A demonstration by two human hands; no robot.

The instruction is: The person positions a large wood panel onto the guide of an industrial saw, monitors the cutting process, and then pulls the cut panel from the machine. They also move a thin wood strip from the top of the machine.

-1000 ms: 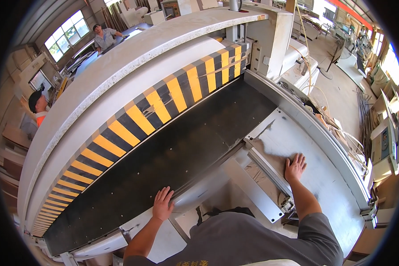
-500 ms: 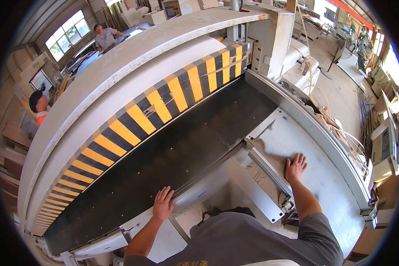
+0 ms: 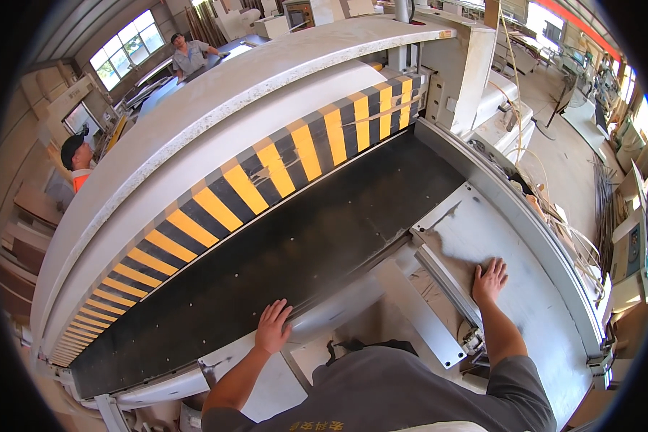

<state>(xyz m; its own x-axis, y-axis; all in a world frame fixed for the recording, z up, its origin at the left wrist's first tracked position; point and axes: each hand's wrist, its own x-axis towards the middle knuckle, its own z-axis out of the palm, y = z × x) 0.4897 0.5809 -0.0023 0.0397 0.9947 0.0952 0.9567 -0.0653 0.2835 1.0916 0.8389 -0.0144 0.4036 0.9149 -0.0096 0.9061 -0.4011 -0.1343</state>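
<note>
In front of me stands a large panel saw with a long black bed (image 3: 295,237) dotted with small pale spots. My left hand (image 3: 273,327) lies flat at the near edge of that bed, fingers outstretched and holding nothing. To the right, my right hand (image 3: 489,281) rests palm down with fingers spread on a worn grey metal side table (image 3: 533,324). Between the hands are a metal rail (image 3: 446,281) and a flat metal bar (image 3: 417,309). Above the bed's far side hangs a yellow-and-black striped guard (image 3: 266,165) under a curved white beam (image 3: 216,93).
Beyond the beam, one person (image 3: 191,57) stands by a bench at the far left; another person (image 3: 79,162) in a dark cap is nearer. A raised metal fence (image 3: 540,205) edges the side table. Loose hoses (image 3: 572,234) and a control panel (image 3: 632,245) lie to the right.
The whole view has shifted slightly, so the machine sits a little further right in it. Both hands stay flat in their places on the machine.
</note>
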